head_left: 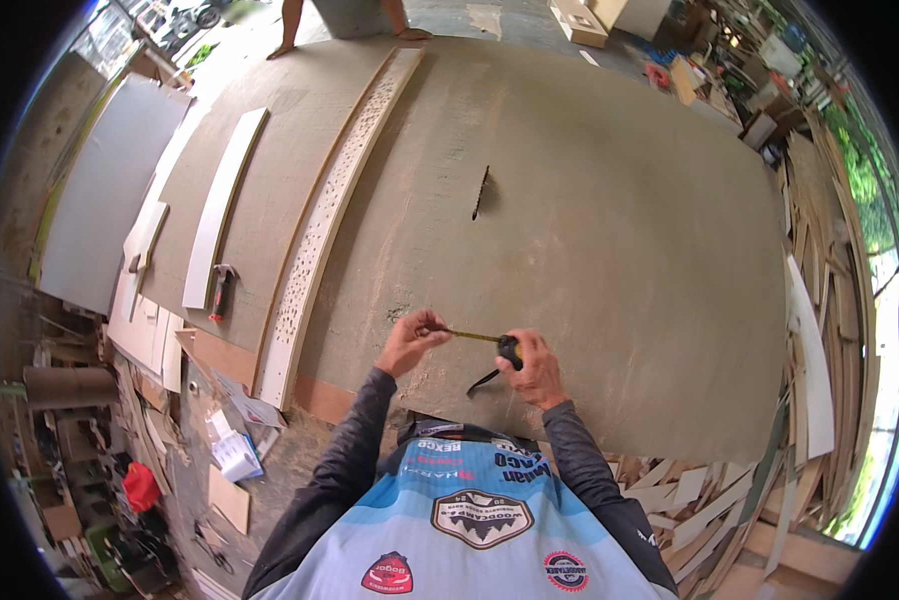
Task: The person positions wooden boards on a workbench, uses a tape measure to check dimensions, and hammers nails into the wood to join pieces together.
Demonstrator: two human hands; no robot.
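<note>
A yellow tape measure blade (473, 336) runs a short way between my hands, above the near part of a large grey-brown table (610, 280). My left hand (413, 342) pinches the blade's free end. In my right hand (536, 370) is the black tape measure case (510, 350), with a dark strap (483, 382) hanging below it. Beyond my hands a thin dark strip (482, 192) lies on the tabletop; its kind is unclear. To the left, a long white board (315, 235) covered in small dark spots or holes stretches from near to far.
A white board (225, 210) and a claw hammer (222, 293) with red on its handle rest at the table's left. Across the far edge, another person's hands (415, 34) lean on the table. Wood offcuts (815, 280) pile up along the right side.
</note>
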